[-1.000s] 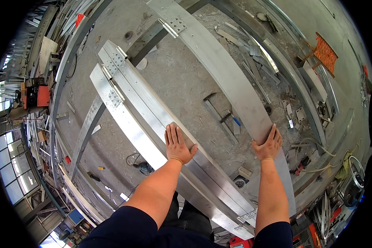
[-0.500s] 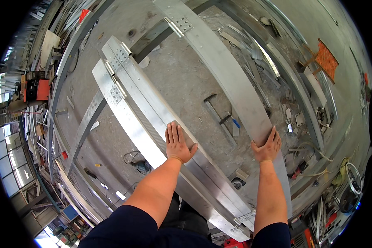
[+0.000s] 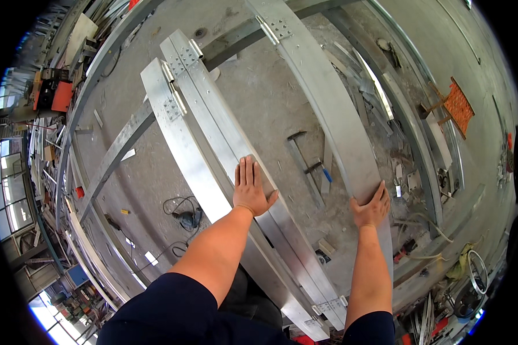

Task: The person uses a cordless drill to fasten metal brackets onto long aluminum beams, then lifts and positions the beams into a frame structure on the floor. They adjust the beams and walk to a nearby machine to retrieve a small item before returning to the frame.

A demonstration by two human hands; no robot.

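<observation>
Long silvery metal beams with perforated hinges run from the far side toward me. My left hand (image 3: 251,187) rests palm down on the middle beam (image 3: 227,115), which has a seam along its length; the fingers are stretched and the thumb stands apart. Beside that beam on the left lies another shiny beam (image 3: 190,158), with a narrow gap between. My right hand (image 3: 371,208) lies spread on a wider metal beam (image 3: 328,98) at the right, near its outer edge. A silver hinge (image 3: 269,30) is fixed at that beam's far end. Neither hand grips anything.
A grey cross beam (image 3: 230,43) spans beneath the far ends. On the concrete floor are an F-clamp (image 3: 307,167) with a blue handle, a corded power tool (image 3: 189,218) and metal offcuts (image 3: 374,103). An orange-topped stand (image 3: 459,106) is at the right.
The whole view has turned slightly clockwise, so the beams look more upright in it. Both hands stay on the same beams, still spread.
</observation>
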